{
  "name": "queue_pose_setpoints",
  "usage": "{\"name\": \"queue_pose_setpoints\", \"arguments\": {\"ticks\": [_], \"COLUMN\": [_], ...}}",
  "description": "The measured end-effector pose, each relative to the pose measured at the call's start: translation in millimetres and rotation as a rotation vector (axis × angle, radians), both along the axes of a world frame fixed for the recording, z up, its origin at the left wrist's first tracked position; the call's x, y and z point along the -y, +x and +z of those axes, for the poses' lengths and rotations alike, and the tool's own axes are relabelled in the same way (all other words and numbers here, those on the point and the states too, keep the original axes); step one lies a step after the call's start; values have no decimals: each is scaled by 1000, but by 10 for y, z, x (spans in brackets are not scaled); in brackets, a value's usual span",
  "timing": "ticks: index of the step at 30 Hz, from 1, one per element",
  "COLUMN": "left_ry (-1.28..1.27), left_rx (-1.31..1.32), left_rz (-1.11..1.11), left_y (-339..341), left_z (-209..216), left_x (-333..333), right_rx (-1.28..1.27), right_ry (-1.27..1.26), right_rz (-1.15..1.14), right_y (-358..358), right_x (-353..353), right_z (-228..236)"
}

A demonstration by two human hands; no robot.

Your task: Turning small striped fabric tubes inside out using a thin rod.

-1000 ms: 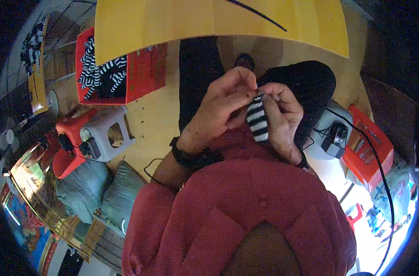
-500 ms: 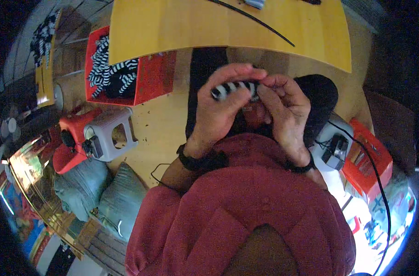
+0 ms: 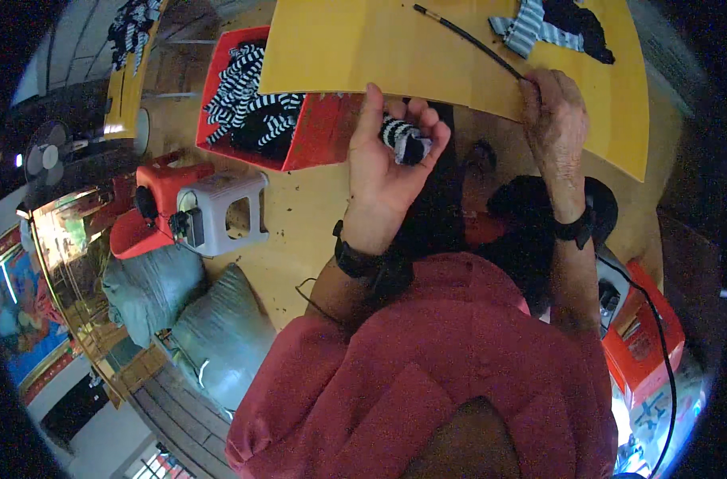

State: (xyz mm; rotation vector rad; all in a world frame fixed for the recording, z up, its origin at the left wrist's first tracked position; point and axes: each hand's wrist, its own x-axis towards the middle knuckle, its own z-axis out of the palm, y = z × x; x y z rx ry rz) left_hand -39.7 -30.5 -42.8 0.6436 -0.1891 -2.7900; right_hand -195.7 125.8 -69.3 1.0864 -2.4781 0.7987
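My left hand [image 3: 387, 168] is raised just below the near edge of the yellow table, palm up. Its fingers curl around a small bunched black-and-white striped knit piece [image 3: 399, 137], while the thumb sticks up apart. Over the table's edge, my right hand [image 3: 556, 112] is closed on the near end of a thin black rod [image 3: 475, 42], which slants away to the left across the tabletop. My right fingertips are partly hidden behind the hand. Beyond the rod lies a grey striped knit piece [image 3: 527, 30], with black knit fabric [image 3: 580, 28] beside it.
The yellow table [image 3: 339, 48] spans the far side. Left of it stands a red bin [image 3: 319, 136] of striped knit pieces. Farther left are a grey stool [image 3: 219, 203], a red stool [image 3: 132, 235] and green sacks [image 3: 219, 327]. A black cable [image 3: 665, 351] hangs at the right.
My right hand has left the striped knit piece, moved up and right, and taken hold of the black rod. The left hand keeps the piece, now turned palm up. The whole view has shifted.
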Motion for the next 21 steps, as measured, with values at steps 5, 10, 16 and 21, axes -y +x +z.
{"name": "queue_pose_setpoints", "arguments": {"ticks": [5,10,16,21], "left_ry": [1,-85,-10,-37], "left_rx": [75,36,-94,-170], "left_rz": [170,227,209,147], "left_y": [-51,-69,-91,-94], "left_z": [33,48,11,10], "left_x": [94,217,275,210], "right_rx": [288,754,828,828], "right_ry": [-42,-201,-204,-232], "right_rz": [-91,-11,68,65], "right_y": [180,777,1223,1268], "right_x": [-64,-532,-877,-793], "right_z": [200,368,372,409]}}
